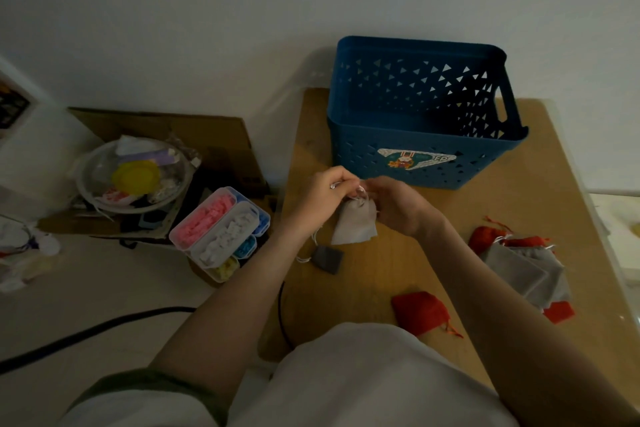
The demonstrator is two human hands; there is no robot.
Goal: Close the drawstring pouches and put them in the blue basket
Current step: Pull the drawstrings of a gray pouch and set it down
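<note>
Both hands — the left hand (323,192) and the right hand (398,206) — are pinching the neck of a small grey fabric drawstring pouch (355,224), just before the blue perforated plastic basket (419,163).

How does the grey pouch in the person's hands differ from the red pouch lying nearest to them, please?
The grey pouch is pale grey; the red pouch is bright red. The grey pouch is held at its mouth by the left hand and right hand; the red pouch lies on the table, untouched. Both are small fabric drawstring pouches outside the blue basket.
</note>
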